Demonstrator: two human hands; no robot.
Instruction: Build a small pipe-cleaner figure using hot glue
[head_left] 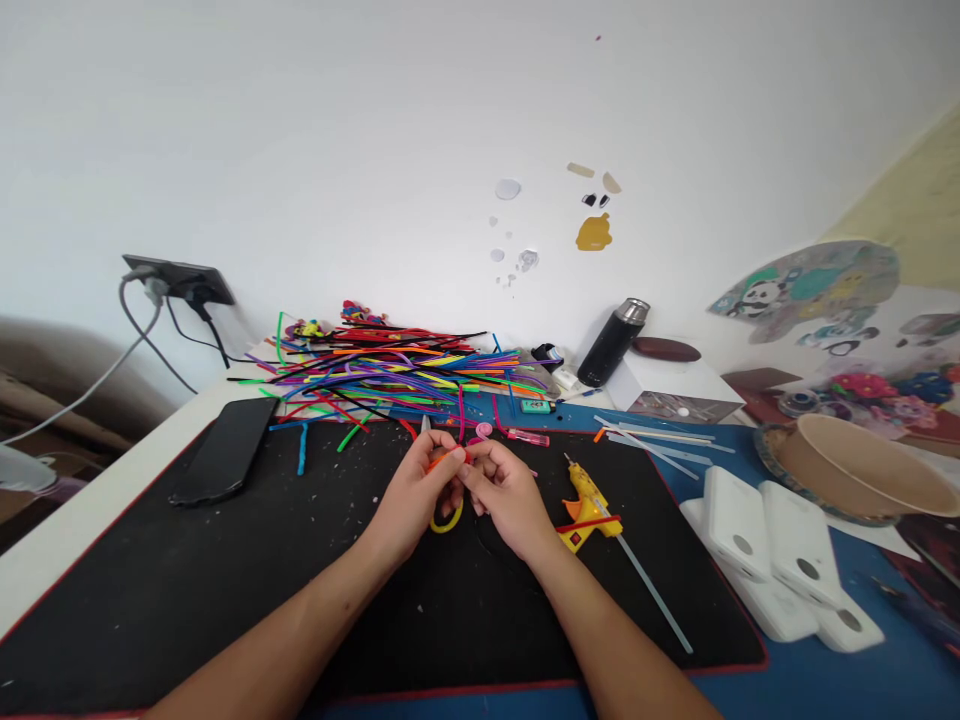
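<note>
My left hand (420, 482) and my right hand (504, 488) meet over the middle of the black mat, fingertips pinched together. Between them is a small orange-red pipe cleaner piece (466, 457), mostly covered by the fingers, so its shape is unclear. Scissors with a yellow handle (447, 520) lie on the mat beneath my hands, partly hidden. Just beyond the fingers are a pink coil (484, 430) and a small pink transparent object (529, 437). To the right of my right hand rests a yellow glue gun (589, 500) with a glue stick (656, 595) projecting from its back.
Many coloured pipe cleaners (405, 370) are heaped along the wall. A black phone (225, 450) lies at left. On the right are loose glue sticks (667, 440), stacked white devices (772, 560) and a tan bowl (870, 465). A black flask (613, 342) leans at the back.
</note>
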